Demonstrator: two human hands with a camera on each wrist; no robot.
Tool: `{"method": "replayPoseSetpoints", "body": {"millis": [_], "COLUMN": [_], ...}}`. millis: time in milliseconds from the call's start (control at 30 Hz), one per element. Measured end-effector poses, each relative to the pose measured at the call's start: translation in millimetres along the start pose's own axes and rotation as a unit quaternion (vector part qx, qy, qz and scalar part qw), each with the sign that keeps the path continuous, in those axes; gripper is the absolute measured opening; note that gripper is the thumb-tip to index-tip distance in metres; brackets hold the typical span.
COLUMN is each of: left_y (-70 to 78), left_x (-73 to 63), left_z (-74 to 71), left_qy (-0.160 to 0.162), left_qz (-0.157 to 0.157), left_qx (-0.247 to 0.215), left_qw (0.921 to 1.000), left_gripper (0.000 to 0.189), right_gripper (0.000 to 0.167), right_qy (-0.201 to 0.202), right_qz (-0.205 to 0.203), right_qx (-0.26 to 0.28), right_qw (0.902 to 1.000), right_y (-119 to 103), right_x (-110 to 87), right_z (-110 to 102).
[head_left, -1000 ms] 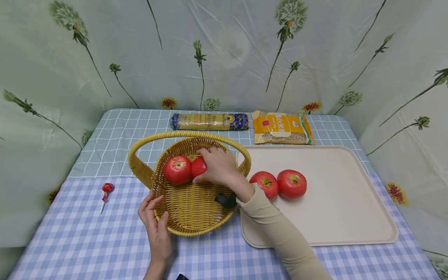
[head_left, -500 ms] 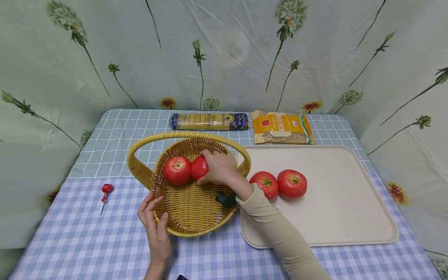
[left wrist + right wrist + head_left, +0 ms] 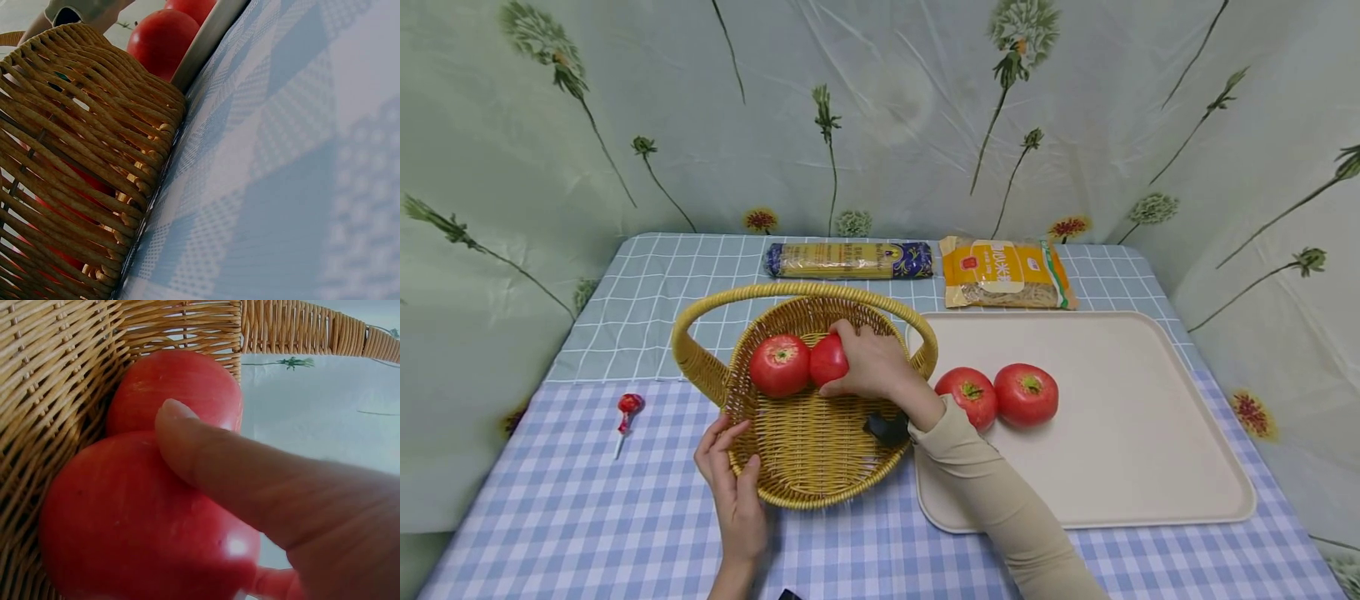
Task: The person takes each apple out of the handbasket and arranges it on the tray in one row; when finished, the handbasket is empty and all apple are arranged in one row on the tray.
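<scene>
Inside a yellow wicker basket (image 3: 816,467) with a tall arched handle, a red apple (image 3: 780,365) lies at the left. My right hand (image 3: 876,362) grips a second red apple (image 3: 829,361) beside it; in the right wrist view my thumb (image 3: 231,469) lies across the near apple (image 3: 137,531), with the other apple (image 3: 175,390) just behind. At the basket's front left, my left hand (image 3: 735,492) rests its fingers against the wicker rim and side. The left wrist view has the basket's woven wall (image 3: 81,156) close up, with red showing through the gaps.
Right of the basket, a beige tray (image 3: 1135,417) bears two red apples (image 3: 1026,394) at its left. A spaghetti pack (image 3: 848,260) and an orange noodle bag (image 3: 1006,273) lie at the back. A red lollipop (image 3: 628,408) lies on the checked cloth at left.
My right hand and its apple have shifted very slightly to the right inside the basket. The left hand stays at the basket's rim.
</scene>
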State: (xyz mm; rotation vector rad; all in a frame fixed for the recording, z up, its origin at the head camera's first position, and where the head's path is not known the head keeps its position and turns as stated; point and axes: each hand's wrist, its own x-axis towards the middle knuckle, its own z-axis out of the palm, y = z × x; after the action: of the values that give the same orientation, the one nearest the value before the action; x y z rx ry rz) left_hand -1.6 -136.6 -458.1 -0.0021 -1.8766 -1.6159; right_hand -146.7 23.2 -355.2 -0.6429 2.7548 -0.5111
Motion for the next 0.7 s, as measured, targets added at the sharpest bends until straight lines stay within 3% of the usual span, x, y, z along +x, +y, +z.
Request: {"method": "replayPoseSetpoints", "body": {"millis": [200,700], "left_y": [0.8,-0.7], "left_x": [-0.7,-1.7], "left_z": [-0.9,-0.2], "left_qy": [-0.002,-0.004], "left_qz": [-0.012,-0.001], "left_qx": [-0.005,-0.006], "left_qw": [0.9999,1.0000], "left_gripper": [0.037,0.036], "right_gripper": [0.079,0.072], "right_qy": [0.008,0.041], "right_qz": [0.001,0.003], "right_qx": [0.021,0.103], "right_qw": [0.9997,0.9939], "right_y": [1.2,0.7], "right_x": [-1.3,-9.4], "right_z": [4.1,5.5]}}
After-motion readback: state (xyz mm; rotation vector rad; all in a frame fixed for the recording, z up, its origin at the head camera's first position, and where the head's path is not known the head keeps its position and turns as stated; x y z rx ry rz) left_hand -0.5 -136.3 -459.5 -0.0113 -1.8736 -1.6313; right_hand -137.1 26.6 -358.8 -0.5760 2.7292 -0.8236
